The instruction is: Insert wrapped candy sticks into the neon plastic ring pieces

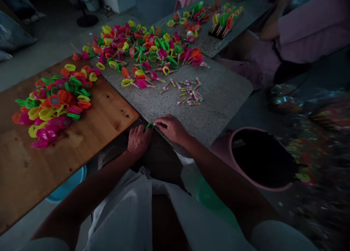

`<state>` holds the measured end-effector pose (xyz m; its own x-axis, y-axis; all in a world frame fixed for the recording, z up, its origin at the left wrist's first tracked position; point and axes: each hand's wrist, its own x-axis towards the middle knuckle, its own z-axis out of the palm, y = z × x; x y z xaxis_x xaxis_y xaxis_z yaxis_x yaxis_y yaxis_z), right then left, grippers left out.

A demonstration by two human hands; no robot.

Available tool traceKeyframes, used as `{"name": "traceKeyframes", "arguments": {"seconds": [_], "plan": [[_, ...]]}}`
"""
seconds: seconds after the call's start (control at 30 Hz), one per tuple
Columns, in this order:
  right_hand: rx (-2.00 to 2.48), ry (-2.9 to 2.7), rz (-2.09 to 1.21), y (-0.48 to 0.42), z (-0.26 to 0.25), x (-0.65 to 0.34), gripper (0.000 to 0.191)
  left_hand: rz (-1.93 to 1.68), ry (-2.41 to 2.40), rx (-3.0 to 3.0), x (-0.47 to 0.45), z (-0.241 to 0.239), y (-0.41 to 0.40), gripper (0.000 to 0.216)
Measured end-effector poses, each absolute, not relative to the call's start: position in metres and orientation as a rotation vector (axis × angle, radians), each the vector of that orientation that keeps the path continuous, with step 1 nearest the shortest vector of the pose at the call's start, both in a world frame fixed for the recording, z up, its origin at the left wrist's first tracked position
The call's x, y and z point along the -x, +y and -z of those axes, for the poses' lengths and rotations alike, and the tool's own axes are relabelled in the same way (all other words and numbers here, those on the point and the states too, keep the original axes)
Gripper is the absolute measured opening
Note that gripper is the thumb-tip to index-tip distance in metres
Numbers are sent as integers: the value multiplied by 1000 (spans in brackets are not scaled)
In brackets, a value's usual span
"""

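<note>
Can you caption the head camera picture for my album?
Left hand and right hand meet at a small green piece, near a colourful pile on a wooden table.

The left hand (138,139) holds a green piece (149,125) (mostly hidden) beside the right hand (171,127).

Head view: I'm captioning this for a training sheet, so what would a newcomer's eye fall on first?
Likely first, the big heap of bright plastic pieces across the far part of the grey table, in pink, green, yellow and orange. Next, a smaller pile on the wooden board at left. Then the left hand and right hand, near the grey table's near edge, with a small green piece and a pale bit between them.
</note>
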<state>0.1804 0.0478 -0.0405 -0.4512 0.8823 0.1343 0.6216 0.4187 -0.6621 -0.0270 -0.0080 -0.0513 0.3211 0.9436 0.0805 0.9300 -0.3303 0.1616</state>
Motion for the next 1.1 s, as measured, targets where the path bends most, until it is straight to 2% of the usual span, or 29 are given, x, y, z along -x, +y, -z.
{"name": "traceKeyframes", "arguments": {"seconds": [0.43,0.7,0.97,1.1], "plan": [[1228,-2322,-717,49,40,-183,21,-272,1649,-2461,32,56,-5,33],[1202,-2468,-558,46,32,-172,25,-215,1589,-2470,35,54,-1,27],[1220,-2442,-565,46,35,-177,23,-348,1623,-2432,43,43,6,32],[1602,-2117,-388,74,36,-208,33,-317,1696,-2381,59,33,56,34]]}}
